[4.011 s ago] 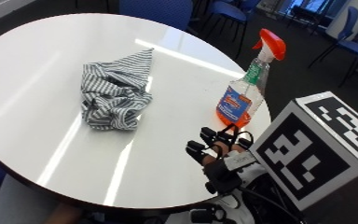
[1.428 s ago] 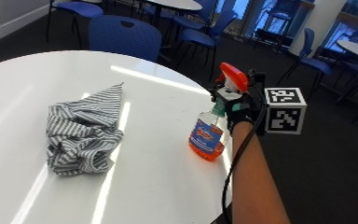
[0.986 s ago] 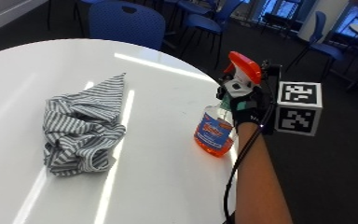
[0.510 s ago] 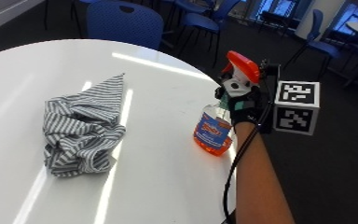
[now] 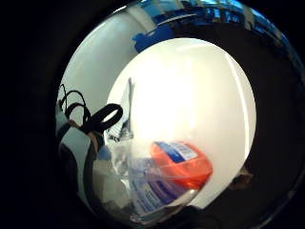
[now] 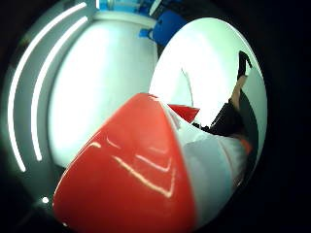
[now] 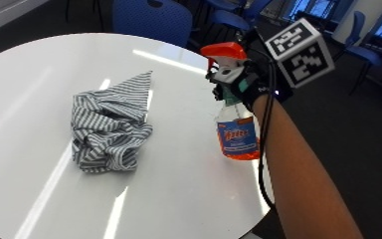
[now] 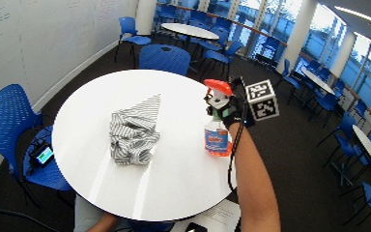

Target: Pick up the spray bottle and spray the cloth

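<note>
— How's the light where you are?
— Bright. Daylight comes in through the windows [image 8: 307,34] along the far side, and ceiling strips [image 6: 24,97] glow overhead.
— Any glare?
— Long white streaks run across the table [image 7: 39,99]; seen from my palm, its top is washed out white. The spray bottle [image 6: 131,174] carries thin highlights on its red top. The cloth [image 7: 108,127] casts only a faint shadow.

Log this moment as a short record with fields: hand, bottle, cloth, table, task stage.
hand: gloved right hand grips the spray bottle's neck below the trigger head
bottle: spray bottle, upright, orange liquid low in it, red head aimed toward the cloth
cloth: striped cloth, crumpled, apart from the bottle
table: round white table
task stage: bottle in the grip; spraying not visible
</note>
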